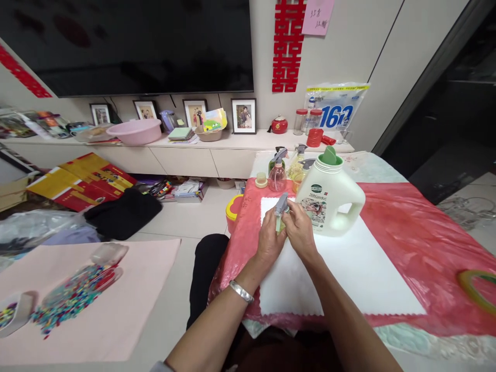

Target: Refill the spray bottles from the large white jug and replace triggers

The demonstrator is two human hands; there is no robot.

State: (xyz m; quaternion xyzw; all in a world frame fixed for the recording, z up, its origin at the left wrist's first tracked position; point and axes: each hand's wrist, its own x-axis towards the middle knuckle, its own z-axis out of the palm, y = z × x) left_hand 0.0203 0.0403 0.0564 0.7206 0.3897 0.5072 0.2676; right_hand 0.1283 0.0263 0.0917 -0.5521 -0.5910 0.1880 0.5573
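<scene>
Both hands are closed around a small spray bottle [282, 204] with a grey trigger head, held upright above a white scallop-edged mat [341, 268]. My left hand [270, 235] wraps its lower left side, and a silver bracelet circles that wrist. My right hand [300, 227] grips it from the right, fingers near the neck. Most of the bottle's body is hidden by the hands. Just right of them stands a large pale-green detergent jug [333, 201] with its mouth uncapped and a green spout showing. A pink spray bottle [277, 178] stands behind the hands.
Beside the pink bottle are a cream-coloured cap [261, 180] and more spray bottles. Red plastic sheeting [411, 222] covers the table, with a tape roll [480, 289] at right. At left, a pink mat [143, 289] bears colourful small pieces. A yellow-lidded container [233, 206] stands on the floor.
</scene>
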